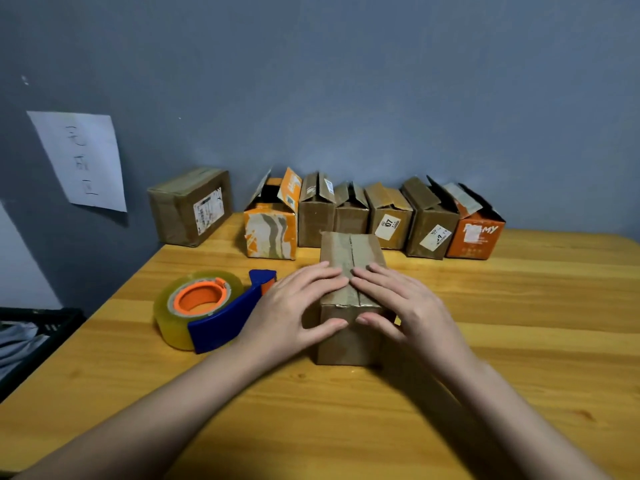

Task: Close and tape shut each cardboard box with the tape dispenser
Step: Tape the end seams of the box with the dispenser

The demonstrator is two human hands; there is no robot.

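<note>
Cardboard box (349, 299), plain brown, flaps closed, centre seam visible, upright on table (346, 427)

Probably a small home packing corner: a row of worn cardboard boxes (374, 216) lines the far edge of a yellow wooden surface (519, 341) against a grey-blue wall (346, 81) bearing a handwritten white paper sheet (81, 159).

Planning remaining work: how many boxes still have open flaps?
6, in a row at the wall: orange-white box, four brown boxes, orange box.
</note>
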